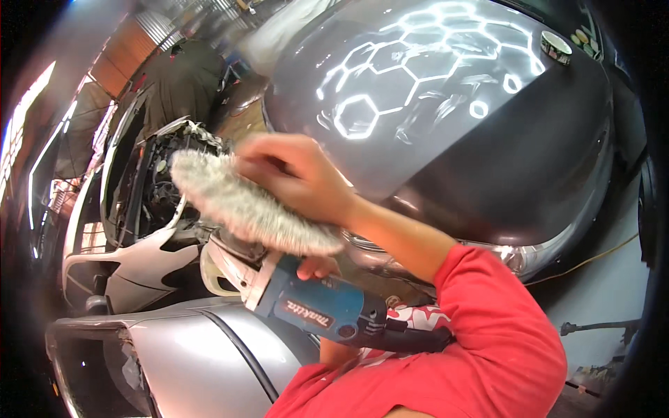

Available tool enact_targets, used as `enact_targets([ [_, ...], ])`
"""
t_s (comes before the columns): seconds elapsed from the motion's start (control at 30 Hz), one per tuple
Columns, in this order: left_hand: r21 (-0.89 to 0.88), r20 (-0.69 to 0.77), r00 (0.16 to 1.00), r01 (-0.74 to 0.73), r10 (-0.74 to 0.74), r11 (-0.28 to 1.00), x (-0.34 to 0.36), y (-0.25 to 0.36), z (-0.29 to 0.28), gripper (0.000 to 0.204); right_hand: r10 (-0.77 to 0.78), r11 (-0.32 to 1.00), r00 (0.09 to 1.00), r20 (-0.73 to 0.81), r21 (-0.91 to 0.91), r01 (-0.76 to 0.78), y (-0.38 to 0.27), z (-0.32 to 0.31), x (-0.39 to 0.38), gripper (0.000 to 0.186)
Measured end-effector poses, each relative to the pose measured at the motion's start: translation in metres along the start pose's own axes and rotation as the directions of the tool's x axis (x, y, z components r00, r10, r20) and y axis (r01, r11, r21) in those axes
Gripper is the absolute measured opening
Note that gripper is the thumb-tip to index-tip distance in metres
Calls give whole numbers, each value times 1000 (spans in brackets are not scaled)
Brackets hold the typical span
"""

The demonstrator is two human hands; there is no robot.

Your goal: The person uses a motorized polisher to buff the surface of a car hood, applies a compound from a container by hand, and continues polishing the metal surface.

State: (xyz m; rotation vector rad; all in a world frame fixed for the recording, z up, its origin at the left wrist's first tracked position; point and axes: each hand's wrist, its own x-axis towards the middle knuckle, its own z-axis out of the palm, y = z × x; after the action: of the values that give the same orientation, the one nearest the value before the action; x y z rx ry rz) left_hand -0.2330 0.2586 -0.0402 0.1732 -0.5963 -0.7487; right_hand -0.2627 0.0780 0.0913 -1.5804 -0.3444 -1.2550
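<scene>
My left hand (318,268) grips a blue and black power polisher (341,296) from beneath, its fingers partly hidden behind the tool's body. The polisher is tilted, with its thick, fuzzy white wool pad (233,205) facing up and away from me. My right hand (296,171) is at the pad's far face, fingers curled in and touching the wool. Some motion blur covers that hand, and whatever its fingertips pinch is hidden.
Ahead stands a dark grey car hood (418,153) reflecting hexagonal lights, half glossy and half dull. A roll of tape (556,47) rests on it. At left are a silver car panel (188,348) and a stripped car front (164,188). A cord (592,258) trails at right.
</scene>
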Motion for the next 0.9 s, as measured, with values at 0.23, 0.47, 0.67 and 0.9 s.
enact_targets([
  [0.23,22,-44,997,-56,57,998,-9,-1,5,68,143,972,895,423,-231,-46,-22,39,-85,73],
  [0.47,40,-93,992,-83,86,996,-18,-15,10,70,177,982,742,647,-161,-94,15,68,-4,88],
  [0.67,47,-126,982,-132,137,990,-18,-15,9,72,332,689,744,580,389,-611,47,63,-42,58],
  [0.9,39,-129,984,-119,123,992,0,-36,11,74,204,938,801,563,121,-324,17,19,-26,61],
])
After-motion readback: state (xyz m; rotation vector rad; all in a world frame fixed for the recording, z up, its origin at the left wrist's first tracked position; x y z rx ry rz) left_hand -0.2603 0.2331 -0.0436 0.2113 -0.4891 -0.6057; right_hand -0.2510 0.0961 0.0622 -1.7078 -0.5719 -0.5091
